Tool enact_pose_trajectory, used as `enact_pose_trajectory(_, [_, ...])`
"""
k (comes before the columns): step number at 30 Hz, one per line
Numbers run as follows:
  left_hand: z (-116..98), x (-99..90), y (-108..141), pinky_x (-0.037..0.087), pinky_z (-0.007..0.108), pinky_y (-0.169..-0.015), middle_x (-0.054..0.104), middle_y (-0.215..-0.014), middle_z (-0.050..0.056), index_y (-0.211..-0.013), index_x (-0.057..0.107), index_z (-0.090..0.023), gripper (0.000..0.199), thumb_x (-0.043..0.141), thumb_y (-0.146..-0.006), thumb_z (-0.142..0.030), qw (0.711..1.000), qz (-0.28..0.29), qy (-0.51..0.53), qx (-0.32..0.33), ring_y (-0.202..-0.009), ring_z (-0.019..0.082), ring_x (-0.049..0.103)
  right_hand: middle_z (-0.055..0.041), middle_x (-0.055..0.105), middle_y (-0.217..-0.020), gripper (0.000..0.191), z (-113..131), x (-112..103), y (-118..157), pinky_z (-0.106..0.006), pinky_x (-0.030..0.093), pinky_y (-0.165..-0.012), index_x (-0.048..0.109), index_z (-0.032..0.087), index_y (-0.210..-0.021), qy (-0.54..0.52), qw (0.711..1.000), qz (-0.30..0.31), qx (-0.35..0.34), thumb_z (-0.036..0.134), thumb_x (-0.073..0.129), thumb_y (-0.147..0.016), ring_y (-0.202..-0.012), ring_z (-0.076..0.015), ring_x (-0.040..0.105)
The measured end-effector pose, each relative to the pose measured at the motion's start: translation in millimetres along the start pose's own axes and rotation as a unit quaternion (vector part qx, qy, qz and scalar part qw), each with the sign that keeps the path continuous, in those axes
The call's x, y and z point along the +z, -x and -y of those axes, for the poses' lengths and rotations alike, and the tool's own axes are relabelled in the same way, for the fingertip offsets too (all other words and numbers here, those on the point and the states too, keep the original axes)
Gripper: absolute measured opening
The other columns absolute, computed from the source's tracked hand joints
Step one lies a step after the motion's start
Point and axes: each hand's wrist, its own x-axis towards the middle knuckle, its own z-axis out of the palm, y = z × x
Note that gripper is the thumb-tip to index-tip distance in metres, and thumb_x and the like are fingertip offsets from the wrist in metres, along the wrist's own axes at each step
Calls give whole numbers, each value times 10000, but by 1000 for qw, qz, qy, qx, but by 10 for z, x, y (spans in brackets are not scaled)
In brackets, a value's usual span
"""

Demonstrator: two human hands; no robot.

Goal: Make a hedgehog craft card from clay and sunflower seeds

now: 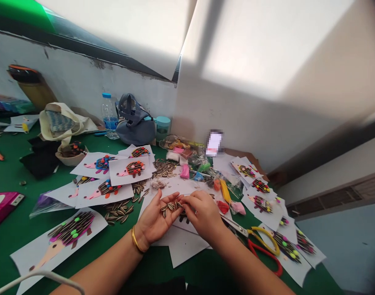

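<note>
Left hand [158, 217] palm up, fingers spread in a shallow cup, carrying a small clump of striped seeds [170, 208]; several in it, exact count unclear from overlap. Right hand [204, 215] is over that palm, fingers curled in, thumb and fingertips at the clump; can't tell if a seed is pinched, tips too hidden. Gold bangle [138, 241] x1, left wrist.

Clump sits in the palm above white paper sheets [187, 248] on the green desk [116, 250]. More loose seeds [120, 211] on the desk left of the hands and further back, too many to count.

Counts:
- hedgehog pictures [106, 188], left side: 6, the nearest one biggest
- hedgehog pictures, right side: at least 6, overlapping
- scissors [248, 232]: 1 pair, one yellow loop, one red, just right of the right hand
- water bottle [109, 119]: 1, blue cap
- blue-grey handbag [135, 127]: 1, beside the bottle
- jar with teal lid [163, 125]: 1, right of the handbag
- phone [214, 143]: 1, behind the clay, pixelated
- coloured clay [185, 171]: many lumps and packets, not countable

Text: bottle has a blue label, writing too small to read. Magenta box [5, 207] at left edge, print not legible.
</note>
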Motion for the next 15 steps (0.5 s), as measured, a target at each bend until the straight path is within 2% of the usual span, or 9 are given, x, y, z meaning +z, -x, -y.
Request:
enact_pose_trajectory(5, [15, -12, 0, 548, 328, -878, 664, -1110, 214, -1106, 606, -50, 493, 385, -978, -472, 1000, 17, -18, -8, -1000, 240, 674, -46, 642, -891, 201, 29, 108, 7, -340, 416, -807, 702, 260, -1032, 21, 999, 44, 17, 203, 660, -844, -901, -215, 559])
enact_pose_trajectory(9, [12, 14, 12, 544, 328, -886, 653, -1149, 211, -1111, 611, -56, 491, 400, -972, -477, 999, 25, -29, -13, -1034, 245, 662, -36, 664, -905, 164, 3, 124, 18, -325, 428, -828, 715, 261, -964, -11, 999, 33, 11, 167, 646, -848, -905, -199, 573])
enact_pose_trajectory(12, [11, 40, 21, 546, 338, -892, 641, -1161, 195, -1100, 615, -65, 452, 420, -972, -452, 999, 8, -38, 13, -1044, 241, 652, -35, 681, -922, 159, -118, 76, 21, -321, 441, -836, 707, 247, -965, -35, 999, 13, 27, 166, 600, -880, -913, -194, 587])
enact_pose_trajectory(14, [6, 39, 16, 572, 291, -788, 658, -1068, 152, -1077, 621, -85, 376, 472, -961, -411, 996, -30, -63, 53, -950, 199, 668, -41, 687, -936, 173, -244, 38, 31, -322, 451, -844, 704, 235, -979, -36, 998, 1, 52, 168, 568, -896, -926, -196, 595])
enact_pose_trajectory(15, [3, 31, 9, 565, 234, -666, 660, -968, 112, -1057, 625, -98, 325, 512, -946, -382, 992, -52, -85, 77, -839, 157, 668, -44, 690, -949, 182, -309, 23, 40, -325, 453, -853, 704, 231, -984, -32, 997, 2, 66, 164, 557, -898, -937, -197, 599])
